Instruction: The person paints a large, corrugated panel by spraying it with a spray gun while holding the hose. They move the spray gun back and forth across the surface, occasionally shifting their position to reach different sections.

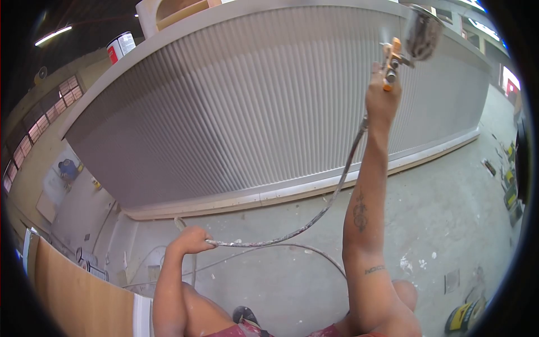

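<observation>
My right hand (384, 98) is raised high at the upper right, wrapped round a spray gun (392, 66) with orange parts. A paint-smeared metal cup (423, 36) is attached to the gun. Facing the gun is a long curved counter front (269, 101) with vertical ribs, coated in grey-white. From the gun's handle a paint-spotted hose (331, 202) hangs in a curve down to my left hand (192, 240). That hand is low on the left, its fingers closed around the hose.
A paint can (120, 47) stands on the counter's top at the left. A wooden panel (84, 286) rises at the lower left. Another can (467, 315) sits on the floor at the lower right, and several more line the right edge. Hose loops lie across the grey floor (303, 269).
</observation>
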Action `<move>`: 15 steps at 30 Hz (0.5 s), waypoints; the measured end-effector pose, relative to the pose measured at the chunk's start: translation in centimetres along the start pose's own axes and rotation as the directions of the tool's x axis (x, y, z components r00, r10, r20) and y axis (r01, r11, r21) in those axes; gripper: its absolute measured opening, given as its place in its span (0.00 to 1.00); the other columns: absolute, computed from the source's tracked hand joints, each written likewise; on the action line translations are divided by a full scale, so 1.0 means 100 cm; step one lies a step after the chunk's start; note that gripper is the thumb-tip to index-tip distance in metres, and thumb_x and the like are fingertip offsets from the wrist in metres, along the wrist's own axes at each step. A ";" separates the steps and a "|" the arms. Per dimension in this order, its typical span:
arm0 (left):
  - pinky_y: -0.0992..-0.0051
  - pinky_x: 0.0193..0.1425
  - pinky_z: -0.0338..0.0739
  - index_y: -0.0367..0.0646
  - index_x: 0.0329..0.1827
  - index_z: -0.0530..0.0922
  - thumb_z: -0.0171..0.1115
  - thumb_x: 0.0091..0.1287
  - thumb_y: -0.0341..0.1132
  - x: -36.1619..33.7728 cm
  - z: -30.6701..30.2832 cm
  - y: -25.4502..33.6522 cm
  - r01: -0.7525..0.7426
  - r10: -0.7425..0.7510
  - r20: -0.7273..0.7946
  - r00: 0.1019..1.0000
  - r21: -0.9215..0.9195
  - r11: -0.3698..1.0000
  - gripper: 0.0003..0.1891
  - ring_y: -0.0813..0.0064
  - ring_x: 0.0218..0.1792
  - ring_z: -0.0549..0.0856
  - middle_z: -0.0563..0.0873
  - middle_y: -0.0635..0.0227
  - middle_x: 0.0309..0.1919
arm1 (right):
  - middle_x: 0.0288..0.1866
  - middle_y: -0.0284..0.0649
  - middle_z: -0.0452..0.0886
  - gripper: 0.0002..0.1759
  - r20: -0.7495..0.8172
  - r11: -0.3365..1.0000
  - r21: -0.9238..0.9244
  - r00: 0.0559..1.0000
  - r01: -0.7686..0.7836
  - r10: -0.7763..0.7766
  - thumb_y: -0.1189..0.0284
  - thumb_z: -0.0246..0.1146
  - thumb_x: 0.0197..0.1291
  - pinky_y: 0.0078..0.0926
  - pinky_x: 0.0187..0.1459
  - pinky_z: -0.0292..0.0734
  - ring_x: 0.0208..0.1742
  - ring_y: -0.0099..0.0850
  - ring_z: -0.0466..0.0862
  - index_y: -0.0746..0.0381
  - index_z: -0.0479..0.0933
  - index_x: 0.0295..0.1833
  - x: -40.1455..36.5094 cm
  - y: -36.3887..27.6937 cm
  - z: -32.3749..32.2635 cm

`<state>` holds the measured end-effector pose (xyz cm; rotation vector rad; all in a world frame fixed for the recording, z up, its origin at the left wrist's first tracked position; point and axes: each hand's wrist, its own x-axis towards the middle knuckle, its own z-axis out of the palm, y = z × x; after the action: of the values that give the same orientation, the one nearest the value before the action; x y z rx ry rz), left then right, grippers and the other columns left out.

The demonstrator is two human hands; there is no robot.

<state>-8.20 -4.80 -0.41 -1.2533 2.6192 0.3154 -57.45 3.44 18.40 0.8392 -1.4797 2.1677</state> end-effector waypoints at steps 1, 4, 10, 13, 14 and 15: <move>0.51 0.39 0.78 0.44 0.33 0.89 0.64 0.59 0.55 0.002 0.002 -0.003 -0.001 0.001 0.004 1.000 0.041 0.999 0.21 0.46 0.33 0.85 0.86 0.50 0.27 | 0.19 0.32 0.70 0.13 0.034 0.998 0.032 0.998 0.050 -0.051 0.67 0.61 0.74 0.32 0.25 0.65 0.20 0.22 0.70 0.64 0.76 0.37 -0.006 0.001 0.013; 0.51 0.38 0.77 0.45 0.32 0.89 0.64 0.59 0.55 0.006 0.007 -0.010 -0.008 0.007 0.009 1.000 0.104 0.995 0.21 0.46 0.33 0.85 0.86 0.50 0.27 | 0.20 0.26 0.67 0.19 0.351 0.958 0.256 0.936 -0.130 0.033 0.57 0.65 0.73 0.21 0.20 0.60 0.19 0.14 0.65 0.60 0.76 0.35 -0.047 -0.018 0.045; 0.51 0.36 0.75 0.45 0.30 0.88 0.64 0.58 0.55 0.010 0.006 -0.013 -0.050 0.048 0.023 0.999 0.096 0.994 0.20 0.44 0.31 0.83 0.85 0.50 0.25 | 0.18 0.23 0.66 0.18 0.893 0.716 0.278 0.446 -0.641 0.053 0.57 0.71 0.66 0.18 0.18 0.55 0.16 0.13 0.61 0.57 0.76 0.32 -0.087 -0.070 0.069; 0.51 0.36 0.75 0.44 0.29 0.87 0.65 0.57 0.54 0.008 -0.001 -0.009 -0.068 0.066 0.034 0.997 0.068 0.995 0.20 0.44 0.30 0.82 0.84 0.50 0.24 | 0.18 0.23 0.66 0.17 0.874 0.700 0.294 0.480 -0.651 0.079 0.59 0.72 0.65 0.17 0.18 0.54 0.16 0.13 0.61 0.56 0.76 0.31 -0.086 -0.071 0.066; 0.51 0.36 0.75 0.44 0.29 0.87 0.65 0.57 0.54 0.008 -0.003 -0.005 -0.070 0.068 0.047 0.997 0.053 0.996 0.20 0.44 0.30 0.82 0.84 0.50 0.24 | 0.19 0.23 0.67 0.16 0.855 0.688 0.318 0.511 -0.652 0.089 0.59 0.72 0.65 0.17 0.18 0.55 0.16 0.13 0.61 0.56 0.77 0.32 -0.083 -0.068 0.063; 0.51 0.36 0.75 0.44 0.29 0.87 0.65 0.57 0.54 0.010 -0.003 -0.006 -0.078 0.075 0.045 0.996 0.053 0.996 0.20 0.44 0.30 0.82 0.84 0.50 0.24 | 0.21 0.23 0.68 0.16 0.777 0.712 0.354 0.614 -0.606 0.136 0.57 0.71 0.66 0.17 0.19 0.56 0.17 0.13 0.62 0.57 0.77 0.35 -0.080 -0.067 0.062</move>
<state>-8.34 -5.97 -0.45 -1.1186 2.6255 0.2787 -45.83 0.35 19.41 1.9232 -1.3562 2.9224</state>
